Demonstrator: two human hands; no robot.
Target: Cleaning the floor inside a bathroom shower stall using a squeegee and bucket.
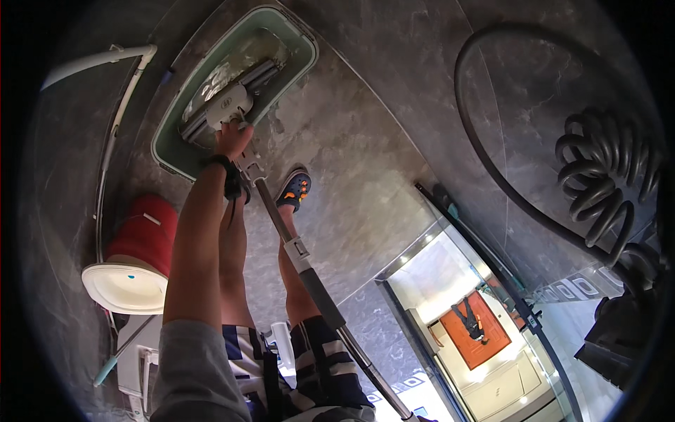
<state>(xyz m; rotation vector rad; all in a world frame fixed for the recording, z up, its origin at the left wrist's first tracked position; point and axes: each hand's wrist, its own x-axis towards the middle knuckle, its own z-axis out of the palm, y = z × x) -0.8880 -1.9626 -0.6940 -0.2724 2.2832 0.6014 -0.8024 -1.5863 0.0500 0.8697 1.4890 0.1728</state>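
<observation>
My left hand (233, 138) is closed on a sponge mop (223, 107) just behind its wide grey-and-white head. The mop head lies across the inside of a long green tub (163, 144) with water in it, and the sponge itself is mostly hidden. From my hand the mop's jointed pole (320, 295) slants down to the lower right, passing in front of my leg. A dark band with a hanging cord circles my left wrist. My right hand is out of the picture.
A red bucket (144, 228) and a cream basin (126, 287) stand at the left, near a pale pipe (112, 133). My foot in a dark clog (294, 188) is beside the pole. A coiled black hose (598, 179) hangs at the right. Lower right, a glass-edged doorway shows a distant person (470, 322).
</observation>
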